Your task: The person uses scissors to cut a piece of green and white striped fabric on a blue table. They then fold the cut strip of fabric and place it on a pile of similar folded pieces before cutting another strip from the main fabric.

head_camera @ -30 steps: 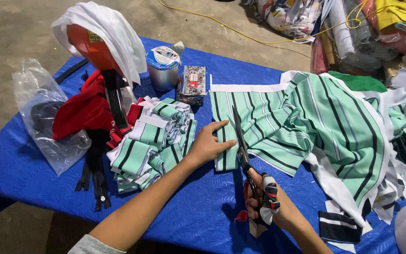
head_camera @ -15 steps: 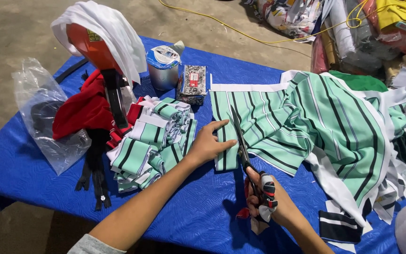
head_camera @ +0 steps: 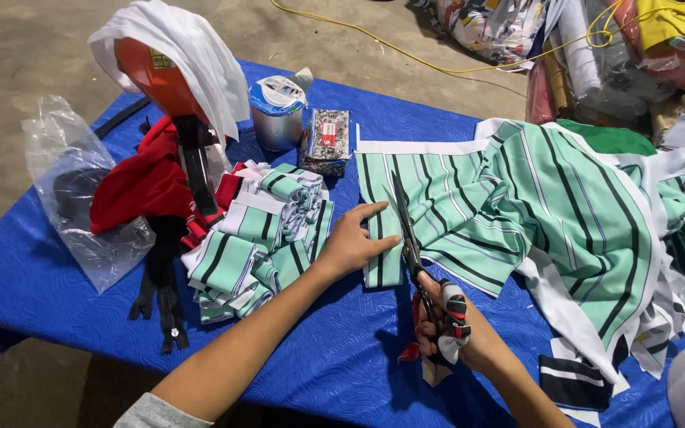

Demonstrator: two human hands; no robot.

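Observation:
A green, white and black striped fabric (head_camera: 549, 198) lies spread over the right half of the blue table (head_camera: 57, 277). My left hand (head_camera: 354, 242) lies flat on the fabric's left strip, fingers pointing right. My right hand (head_camera: 449, 325) grips a pair of scissors (head_camera: 407, 230) by handles wrapped in cloth. The blades point away from me and sit in the fabric just right of my left fingers. A pile of cut striped strips (head_camera: 259, 238) lies left of my left hand.
A red lamp-like stand draped in white cloth (head_camera: 172, 71) rises at the back left, over red cloth and black zippers (head_camera: 160, 293). A clear plastic bag (head_camera: 73, 190), a silver tape roll (head_camera: 277, 111) and a small printed box (head_camera: 327, 139) sit nearby. Fabric heaps line the far right.
The scissor blades have moved a little farther up along the fabric strip. My left hand stays pressed on the cloth in about the same place.

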